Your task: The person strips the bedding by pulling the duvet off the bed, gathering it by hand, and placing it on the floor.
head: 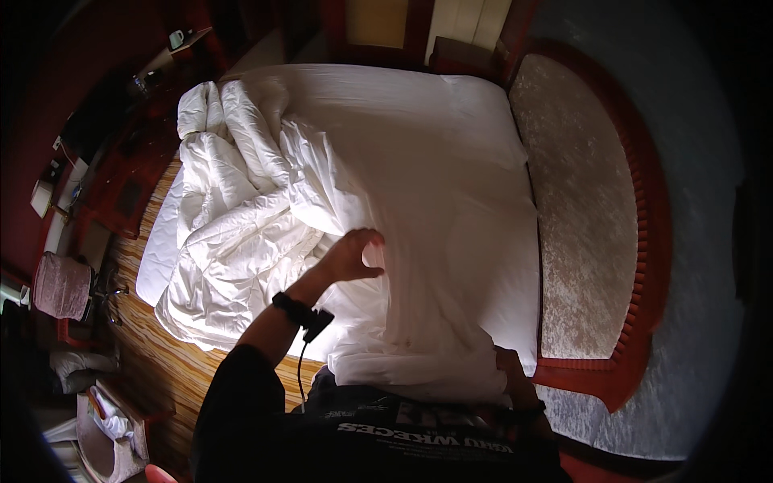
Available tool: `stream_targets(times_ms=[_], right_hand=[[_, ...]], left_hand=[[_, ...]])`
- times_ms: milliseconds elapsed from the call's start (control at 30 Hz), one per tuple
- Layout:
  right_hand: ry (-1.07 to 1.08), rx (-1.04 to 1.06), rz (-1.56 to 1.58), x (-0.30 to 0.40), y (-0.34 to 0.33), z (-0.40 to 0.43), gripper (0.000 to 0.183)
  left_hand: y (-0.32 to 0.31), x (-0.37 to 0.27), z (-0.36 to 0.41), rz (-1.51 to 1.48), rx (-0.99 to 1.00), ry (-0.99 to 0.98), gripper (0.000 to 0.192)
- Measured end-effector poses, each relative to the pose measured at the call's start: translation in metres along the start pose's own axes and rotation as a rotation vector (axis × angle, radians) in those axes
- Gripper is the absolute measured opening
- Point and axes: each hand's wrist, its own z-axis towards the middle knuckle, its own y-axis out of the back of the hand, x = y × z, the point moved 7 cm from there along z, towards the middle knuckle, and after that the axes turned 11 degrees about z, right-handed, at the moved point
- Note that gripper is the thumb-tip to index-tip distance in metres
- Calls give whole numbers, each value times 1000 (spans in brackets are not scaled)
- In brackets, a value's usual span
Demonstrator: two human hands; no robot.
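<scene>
My left hand (353, 256) is over the bed, its thumb and fingers apart in a curve. Its fingertips are close to a thin white cover (423, 302); whether they touch it is unclear. A dark band with a small corded device (305, 317) is on that wrist. Under and left of this arm, a bunched white duvet (247, 241) lies in thick folds. My right hand (508, 365) is low at the right, beside the edge of the white cover gathered in front of my waist. The cloth partly hides its fingers, so its grip does not show.
The mattress (386, 108) has a white sheet. A padded headboard (586, 205) with a red frame stands at right. Striped flooring (142, 320), a red-brown desk (124, 181), a pink upholstered chair (63, 285) and an armchair holding white cloth (112, 416) lie left.
</scene>
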Motion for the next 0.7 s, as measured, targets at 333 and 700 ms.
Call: stream_targets(times_ms=[333, 700], right_hand=[[-316, -178, 209, 25, -3, -67, 34], [-402, -446, 272, -28, 4, -84, 41]], left_hand=[[-64, 73, 59, 818, 297, 98, 63], [-49, 111, 56, 423, 22, 263, 41]])
